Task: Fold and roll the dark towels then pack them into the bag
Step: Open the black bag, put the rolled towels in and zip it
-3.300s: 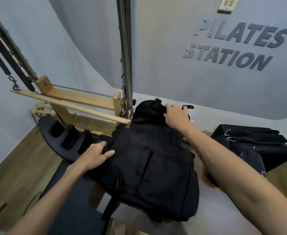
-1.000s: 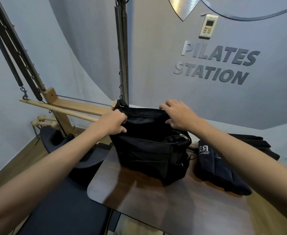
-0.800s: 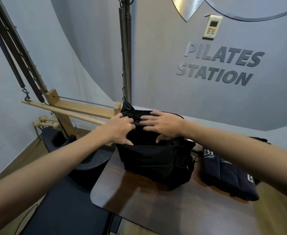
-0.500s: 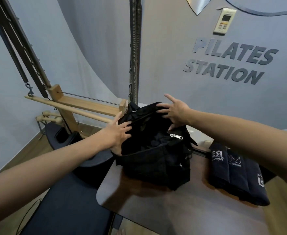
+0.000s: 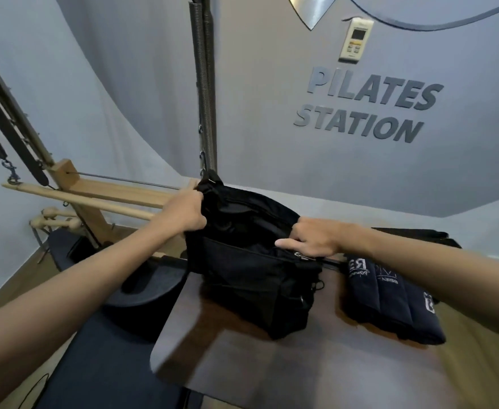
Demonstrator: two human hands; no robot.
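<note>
Head view. A black bag (image 5: 251, 261) is sitting upright on the dark wooden worktop (image 5: 272, 370), toward its far left part, with its top opening facing up.

Left hand (image 5: 184, 214): the grip is clenching the bag's far-left top corner, fingers wrapping over the fabric edge just below a strap buckle. The bag body is lying to the right of and below this grip.

Right hand (image 5: 313, 239): the grip is grasping the bag's right top edge, fingers curling inward over the rim and the thumb pointing left along the near lip. A metal zipper pull is showing just under this hand. The bag is lying to the left of and below this grip.

Between the two hands the opening is being held apart; the inside is reading only as dark, contents not discernible.

A stack of folded dark towels (image 5: 390, 296) with pale printed lettering is lying flat on the worktop just right of the bag, apart from it and partly under the right forearm. Neither hand is touching them.

Behind, a grey wall is carrying the lettering "PILATES STATION" (image 5: 366, 107) and a wall remote (image 5: 356, 39). At far left, a wooden bar (image 5: 80, 199) and a hanging spring (image 5: 204, 84) are standing behind the bag.
</note>
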